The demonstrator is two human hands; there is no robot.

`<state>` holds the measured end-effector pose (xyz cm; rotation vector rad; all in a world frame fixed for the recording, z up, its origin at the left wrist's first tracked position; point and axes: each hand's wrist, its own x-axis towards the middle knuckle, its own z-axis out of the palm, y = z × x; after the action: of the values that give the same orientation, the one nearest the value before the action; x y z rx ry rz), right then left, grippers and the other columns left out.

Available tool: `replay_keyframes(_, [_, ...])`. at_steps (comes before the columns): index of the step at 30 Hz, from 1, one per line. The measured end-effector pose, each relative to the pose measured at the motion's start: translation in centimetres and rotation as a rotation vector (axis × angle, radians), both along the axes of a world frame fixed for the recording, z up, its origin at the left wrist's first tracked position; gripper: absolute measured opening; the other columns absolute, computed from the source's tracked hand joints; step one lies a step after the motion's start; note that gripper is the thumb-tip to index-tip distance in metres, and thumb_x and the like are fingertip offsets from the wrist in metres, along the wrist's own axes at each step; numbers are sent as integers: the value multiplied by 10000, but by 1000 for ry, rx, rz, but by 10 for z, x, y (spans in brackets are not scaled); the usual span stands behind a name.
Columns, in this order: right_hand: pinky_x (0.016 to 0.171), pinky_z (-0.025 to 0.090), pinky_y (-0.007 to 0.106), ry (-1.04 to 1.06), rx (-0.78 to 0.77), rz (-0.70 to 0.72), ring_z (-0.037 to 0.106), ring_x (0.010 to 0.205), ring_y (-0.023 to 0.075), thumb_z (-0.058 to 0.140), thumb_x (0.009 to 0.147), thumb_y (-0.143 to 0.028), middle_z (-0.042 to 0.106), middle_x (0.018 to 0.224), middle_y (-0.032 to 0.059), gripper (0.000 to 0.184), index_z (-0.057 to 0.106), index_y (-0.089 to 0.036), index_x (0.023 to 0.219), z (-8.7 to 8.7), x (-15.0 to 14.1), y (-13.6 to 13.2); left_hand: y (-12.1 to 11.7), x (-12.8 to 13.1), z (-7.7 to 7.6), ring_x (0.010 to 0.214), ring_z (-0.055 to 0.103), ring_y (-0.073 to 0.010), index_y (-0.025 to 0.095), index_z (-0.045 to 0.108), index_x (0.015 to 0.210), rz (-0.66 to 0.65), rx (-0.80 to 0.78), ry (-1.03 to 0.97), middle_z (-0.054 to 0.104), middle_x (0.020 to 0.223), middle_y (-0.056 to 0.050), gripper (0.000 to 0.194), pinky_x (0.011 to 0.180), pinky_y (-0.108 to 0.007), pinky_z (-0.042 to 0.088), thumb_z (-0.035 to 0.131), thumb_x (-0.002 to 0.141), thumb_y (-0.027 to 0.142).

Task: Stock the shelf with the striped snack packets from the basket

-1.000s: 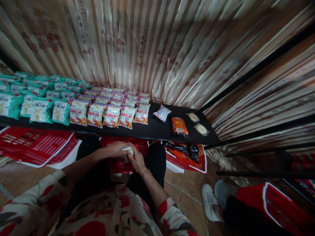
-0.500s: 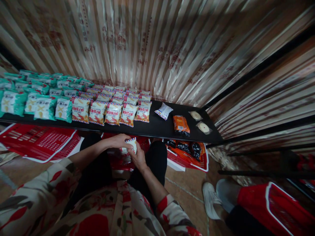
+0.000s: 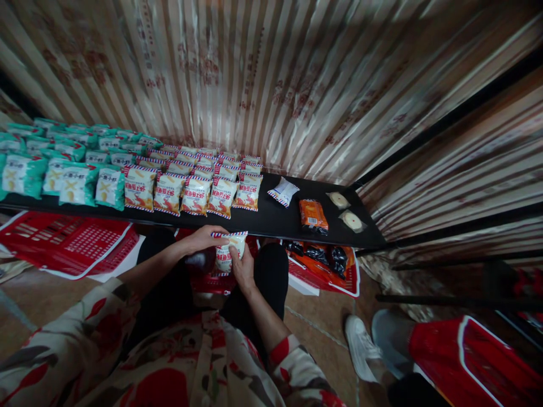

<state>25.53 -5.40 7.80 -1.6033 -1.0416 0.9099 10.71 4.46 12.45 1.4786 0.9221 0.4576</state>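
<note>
Between my two hands is a white snack bag (image 3: 224, 257) with striped ends and red lettering, its printed front toward me. My left hand (image 3: 206, 238) grips its top left part, and my right hand (image 3: 242, 268) pinches its right side with the thumb on the front. The bag is just in front of the shelf edge, above my lap. Several similar snack bags (image 3: 195, 195) stand upright in rows on the black shelf (image 3: 271, 222). To their right one striped bag (image 3: 283, 192) lies flat, beside an orange packet (image 3: 313, 216).
Green snack bags (image 3: 76, 183) fill the shelf's left end. Two round wrapped items (image 3: 352, 220) lie at its right end. Red baskets stand below: an upturned-looking one (image 3: 63, 243) at left and one with orange packets (image 3: 352, 274) at right. A person's white shoe (image 3: 360, 345) shows at lower right.
The bag in my hands has come up and turned so that more of its lettered front shows. My hands have shifted slightly along with it. The person's shoe at right has moved a little.
</note>
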Motion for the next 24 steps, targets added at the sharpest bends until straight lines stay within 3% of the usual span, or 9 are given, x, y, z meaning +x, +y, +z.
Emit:
replay_keyframes(7, [730,498,304,61,10,-81,637,833,203,509,805,-473,691,951,56,430,561,-196,1129,3,1,9,-20,14,-6,798,644,-194,131,579,985,159,-245,-311,691,879,-59,522,767,-331,488,765,583,407])
replay_keyframes(18, [734,490,303,102,28,-130,639,838,201,465,817,-512,686,992,75,468,561,-169,1121,5,1,19,-36,40,-6,817,638,-191,142,543,905,389,-163,-408,680,893,-47,519,757,-311,498,697,615,544])
replay_keyframes(24, [718,493,300,97,-3,-166,645,821,206,474,797,-547,691,959,75,492,572,-166,1092,9,-1,22,-38,47,-15,717,616,-162,144,565,929,492,-86,-303,664,785,-18,493,644,-260,490,618,683,568])
